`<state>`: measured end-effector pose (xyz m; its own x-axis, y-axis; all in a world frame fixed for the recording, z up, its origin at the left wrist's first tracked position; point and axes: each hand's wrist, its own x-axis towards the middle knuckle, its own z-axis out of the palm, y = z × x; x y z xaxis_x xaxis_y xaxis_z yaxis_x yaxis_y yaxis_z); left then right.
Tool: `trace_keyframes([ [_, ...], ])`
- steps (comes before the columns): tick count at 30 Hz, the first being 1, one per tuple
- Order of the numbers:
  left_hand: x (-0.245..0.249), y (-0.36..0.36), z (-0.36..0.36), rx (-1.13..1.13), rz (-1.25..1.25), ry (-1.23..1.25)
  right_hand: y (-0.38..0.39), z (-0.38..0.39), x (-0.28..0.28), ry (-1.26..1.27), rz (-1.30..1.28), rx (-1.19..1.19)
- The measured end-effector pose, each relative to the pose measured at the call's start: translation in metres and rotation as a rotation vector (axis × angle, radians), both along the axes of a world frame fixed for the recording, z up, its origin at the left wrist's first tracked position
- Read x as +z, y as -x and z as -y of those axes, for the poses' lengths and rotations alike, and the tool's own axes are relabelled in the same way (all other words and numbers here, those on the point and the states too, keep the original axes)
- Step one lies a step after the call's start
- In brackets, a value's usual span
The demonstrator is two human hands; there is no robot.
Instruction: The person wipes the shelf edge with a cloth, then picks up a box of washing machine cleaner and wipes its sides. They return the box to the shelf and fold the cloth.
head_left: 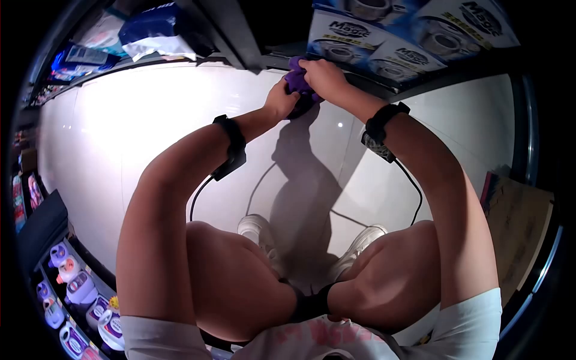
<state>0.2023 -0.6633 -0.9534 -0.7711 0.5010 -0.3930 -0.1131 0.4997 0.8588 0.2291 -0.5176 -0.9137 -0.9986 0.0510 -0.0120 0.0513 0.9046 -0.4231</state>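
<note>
A bunched purple cloth (296, 79) is held between my two hands just above the floor, close to the bottom edge of the dark shelf. My left hand (281, 101) grips its lower left side, with the thumb on the cloth. My right hand (324, 77) has its fingers closed on the upper right part. Below the cloth lies a dark patch, where shadow and fabric are hard to tell apart.
Blue and white "Magic" boxes (348, 39) stand on the shelf ahead. Packaged bags (159, 30) fill the upper left shelf. Purple detergent bottles (81, 288) line the lower left. A cardboard box (516, 222) is at the right. My white shoes (258, 231) rest on the tiled floor (162, 132).
</note>
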Motion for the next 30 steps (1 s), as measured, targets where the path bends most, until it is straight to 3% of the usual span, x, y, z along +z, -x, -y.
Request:
trace_keyframes([
  [3,-0.027,-0.005,-0.012,-0.063,-0.113,-0.015,-0.013,-0.016,-0.006,0.033,-0.046,0.018],
  [8,-0.038,-0.017,-0.032,-0.076,-0.018,-0.115,-0.036,-0.037,-0.003,0.034,-0.019,-0.024],
  [11,-0.017,-0.024,-0.042,-0.145,-0.066,-0.085,-0.048,-0.042,0.005,0.019,-0.051,-0.042],
  [14,0.001,-0.025,-0.037,-0.254,-0.058,-0.002,-0.051,-0.039,0.001,-0.158,-0.009,-0.037],
  [17,0.011,-0.035,-0.016,-0.169,-0.149,-0.009,-0.052,-0.026,-0.005,-0.141,-0.12,0.088],
  [21,-0.003,-0.027,0.021,-0.124,-0.154,0.055,-0.03,0.003,-0.005,-0.171,-0.04,0.167],
  [24,0.002,-0.01,0.025,-0.135,-0.316,-0.045,-0.014,0.009,-0.011,-0.245,-0.014,0.086],
  [25,0.001,-0.002,0.022,-0.151,-0.395,-0.109,-0.013,0.004,-0.012,-0.246,-0.014,0.087],
  [30,0.005,-0.003,-0.004,-0.24,-0.283,0.001,-0.027,-0.023,-0.012,-0.078,-0.024,0.018],
])
